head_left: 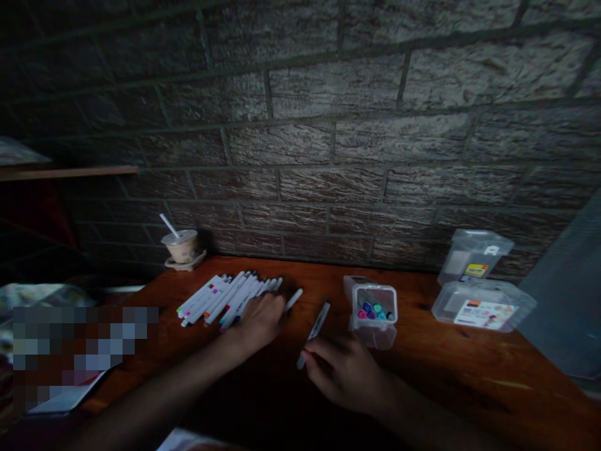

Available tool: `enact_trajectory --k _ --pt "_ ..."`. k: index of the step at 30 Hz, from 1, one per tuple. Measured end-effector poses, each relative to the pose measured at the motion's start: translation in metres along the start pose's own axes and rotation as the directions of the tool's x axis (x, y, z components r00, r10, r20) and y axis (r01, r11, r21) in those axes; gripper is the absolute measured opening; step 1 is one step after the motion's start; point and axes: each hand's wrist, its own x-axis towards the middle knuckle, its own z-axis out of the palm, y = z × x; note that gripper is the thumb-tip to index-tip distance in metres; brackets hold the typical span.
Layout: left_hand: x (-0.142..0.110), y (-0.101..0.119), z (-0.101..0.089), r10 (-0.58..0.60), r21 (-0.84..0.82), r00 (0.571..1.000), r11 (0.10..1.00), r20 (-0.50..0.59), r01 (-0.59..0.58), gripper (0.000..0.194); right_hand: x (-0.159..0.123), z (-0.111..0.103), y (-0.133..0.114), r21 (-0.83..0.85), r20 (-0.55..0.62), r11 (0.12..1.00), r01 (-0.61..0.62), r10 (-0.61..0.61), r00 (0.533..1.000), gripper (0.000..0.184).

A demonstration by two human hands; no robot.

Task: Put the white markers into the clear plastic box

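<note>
A white marker [319,321] slants upward from the fingertips of my right hand [350,373], which pinch it near its lower end. My left hand [264,315] is curled over the right side of a heap of white markers [231,297] with coloured ends; its fingertips are hidden beneath it. Another white marker [295,299] sticks out beside the left hand's knuckles and seems to be in its grip. To the right of the hands lies a clear plastic case [395,304], its mouth facing me, with several markers inside showing pink, purple, blue and teal ends.
At the back left a lidded drink cup [182,245] with a straw stands in a holder. Two clear plastic containers [483,307] with labels sit at the right of the wooden table [436,376]. A brick wall [305,156] rises behind the table.
</note>
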Motion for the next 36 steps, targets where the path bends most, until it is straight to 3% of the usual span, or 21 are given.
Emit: enact_trajectory --k 4,8,10,13,14,16,17,19,24,27,33,36 --pt "0.001 0.002 -0.006 0.069 -0.115 0.995 0.990 -0.078 -0.078 0.018 0.000 -0.002 0.000 -0.016 -0.007 1.000 0.015 -0.015 1.000 0.022" --pt "0.007 0.009 -0.028 0.119 -0.238 0.968 0.956 -0.220 -0.172 0.024 0.002 -0.007 -0.003 -0.051 -0.064 0.997 0.056 -0.060 0.996 0.023" --pt "0.009 0.014 -0.040 0.125 -0.288 0.946 0.933 -0.298 -0.214 0.026 0.004 -0.019 -0.006 -0.081 -0.133 0.989 0.123 -0.133 0.982 0.020" --pt "0.010 0.025 -0.053 0.139 -0.423 0.897 0.844 -0.420 -0.329 0.028 0.007 -0.055 -0.006 -0.144 -0.301 0.976 0.166 -0.202 0.932 0.011" --pt "0.011 0.030 -0.055 0.154 -0.465 0.872 0.796 -0.464 -0.388 0.028 0.008 -0.070 -0.004 -0.135 -0.374 0.984 0.119 -0.162 0.913 0.014" --pt "0.012 0.042 -0.057 0.209 -0.502 0.814 0.697 -0.541 -0.513 0.028 0.008 -0.100 0.004 0.002 -0.516 0.997 -0.077 0.067 0.854 0.016" --pt "0.014 0.049 -0.056 0.248 -0.500 0.787 0.656 -0.565 -0.566 0.027 0.007 -0.112 0.009 0.105 -0.555 0.984 -0.142 0.176 0.813 0.023" --pt "0.017 0.063 -0.053 0.321 -0.491 0.745 0.591 -0.585 -0.640 0.028 0.003 -0.127 0.020 0.245 -0.549 0.950 -0.195 0.302 0.780 0.035" --pt "0.019 0.086 -0.040 0.323 -0.484 0.711 0.554 -0.625 -0.678 0.029 -0.006 -0.120 0.032 0.466 -0.344 0.854 -0.233 0.417 0.841 0.036" --pt "0.016 0.085 -0.032 0.256 -0.512 0.718 0.551 -0.648 -0.659 0.025 -0.007 -0.112 0.030 0.536 -0.304 0.811 -0.237 0.447 0.841 0.026" --pt "0.009 0.074 -0.015 0.011 -0.731 0.842 0.490 -0.539 -0.474 0.019 -0.006 -0.115 0.034 0.605 -0.295 0.765 -0.223 0.475 0.829 0.018" --pt "0.007 0.072 -0.012 -0.025 -0.774 0.860 0.449 -0.510 -0.446 0.023 -0.006 -0.114 0.037 0.591 -0.301 0.773 -0.232 0.478 0.825 0.018"
